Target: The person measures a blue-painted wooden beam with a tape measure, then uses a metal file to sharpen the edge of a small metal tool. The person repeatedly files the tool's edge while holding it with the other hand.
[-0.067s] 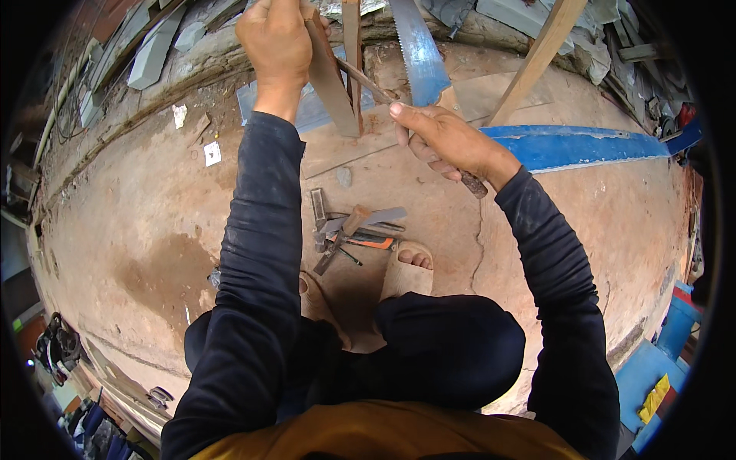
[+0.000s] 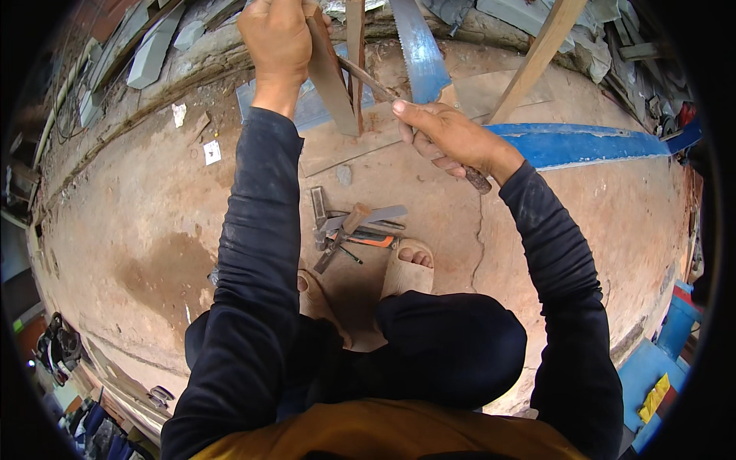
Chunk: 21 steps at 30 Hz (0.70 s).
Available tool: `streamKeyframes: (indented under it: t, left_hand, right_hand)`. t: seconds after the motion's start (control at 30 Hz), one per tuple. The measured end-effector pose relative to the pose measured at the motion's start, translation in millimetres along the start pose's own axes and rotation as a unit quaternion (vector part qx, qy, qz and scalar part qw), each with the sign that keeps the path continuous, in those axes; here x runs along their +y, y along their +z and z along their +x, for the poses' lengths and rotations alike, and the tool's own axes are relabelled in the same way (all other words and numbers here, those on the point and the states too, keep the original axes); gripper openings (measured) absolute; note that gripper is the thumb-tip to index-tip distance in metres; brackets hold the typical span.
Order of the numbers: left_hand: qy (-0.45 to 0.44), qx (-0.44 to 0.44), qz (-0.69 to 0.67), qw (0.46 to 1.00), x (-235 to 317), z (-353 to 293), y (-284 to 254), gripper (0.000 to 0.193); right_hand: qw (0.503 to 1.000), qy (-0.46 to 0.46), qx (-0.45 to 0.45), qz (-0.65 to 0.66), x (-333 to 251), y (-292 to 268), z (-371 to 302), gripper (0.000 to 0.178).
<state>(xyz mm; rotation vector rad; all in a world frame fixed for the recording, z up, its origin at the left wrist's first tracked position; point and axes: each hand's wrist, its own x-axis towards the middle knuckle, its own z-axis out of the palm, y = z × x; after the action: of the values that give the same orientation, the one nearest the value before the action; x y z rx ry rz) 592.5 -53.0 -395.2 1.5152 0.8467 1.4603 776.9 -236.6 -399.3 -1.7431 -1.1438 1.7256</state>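
Observation:
At the top of the view my left hand (image 2: 280, 42) is closed around the upper part of an upright wooden board (image 2: 330, 80). My right hand (image 2: 452, 138) grips a slim, file-like tool (image 2: 376, 86) with a long dark shaft; its rough brown butt end (image 2: 477, 181) sticks out below the fingers. The far end of the shaft meets the board's right side, and its tip is hidden there. Just behind stands a second narrow wooden post (image 2: 355, 46). A handsaw blade (image 2: 420, 50) with a blue-tinted face rises right of the wood, close to my right hand.
Between my sandalled feet and the wood lies a pile of hand tools with a hammer (image 2: 345, 230) and an orange-and-black tool (image 2: 364, 240). A slanted wooden bar (image 2: 537, 61) and a long blue panel (image 2: 583, 146) are at right. Stone blocks (image 2: 157, 50) line the far left.
My right hand has shifted slightly to the right with the file-like tool. My left hand and the board have barely moved.

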Motion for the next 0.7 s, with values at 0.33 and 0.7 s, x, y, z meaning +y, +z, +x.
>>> streamKeyframes:
  t: [0.33,0.7]
  left_hand:
    - [-0.065,-0.08,-0.065,0.993,-0.6,5.7,0.6,0.036]
    - [0.301,-0.071,-0.087,0.947,70.6,-2.2,-56.7,0.048]
  right_hand:
    - [1.0,0.003,-0.006,-0.014,5.5,-9.3,7.7,0.071]
    - [0.967,-0.127,0.12,0.186,9.6,75.0,-37.3,0.069]
